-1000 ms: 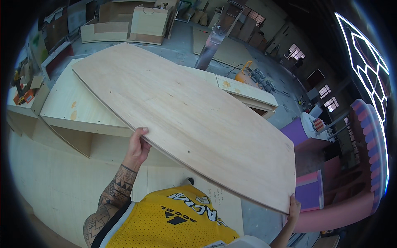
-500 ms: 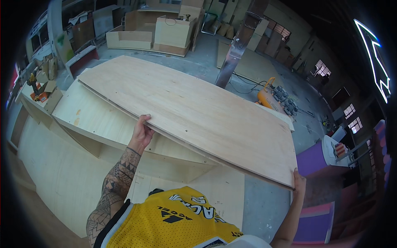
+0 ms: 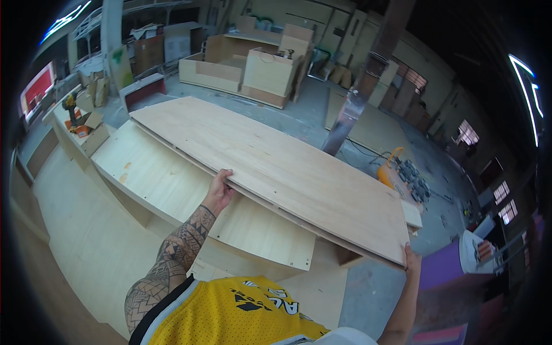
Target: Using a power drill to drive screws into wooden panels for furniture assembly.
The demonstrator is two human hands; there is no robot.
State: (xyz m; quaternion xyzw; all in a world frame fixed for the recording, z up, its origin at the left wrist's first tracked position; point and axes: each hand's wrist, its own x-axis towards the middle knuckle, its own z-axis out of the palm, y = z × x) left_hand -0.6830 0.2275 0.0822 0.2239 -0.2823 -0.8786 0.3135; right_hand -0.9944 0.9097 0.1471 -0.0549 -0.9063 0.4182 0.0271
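A long plywood panel (image 3: 276, 164) with a tapered far-left end stretches across the middle of the view, slanting down toward the right. My left hand (image 3: 219, 192) is closed on its near edge, thumb on top and the other fingers underneath. At the near right corner my right hand (image 3: 411, 259) grips the panel, fingers partly hidden by it. Below lies a pale wooden surface (image 3: 259, 233) of a long built unit, with small holes or screw heads along its front. Whether the panel touches that unit at its far side is hidden.
On the left, a yellow-black power drill (image 3: 70, 108) stands near an open cardboard box (image 3: 92, 121). A metal post (image 3: 356, 103) and an orange air compressor (image 3: 391, 167) are beyond the panel. A purple counter (image 3: 443, 267) is at right; wooden furniture (image 3: 264, 75) stands farther back.
The panel has shifted away from me over the unit, so more of the pale surface beneath shows. Both hands keep their grip. My view has swung left and upward.
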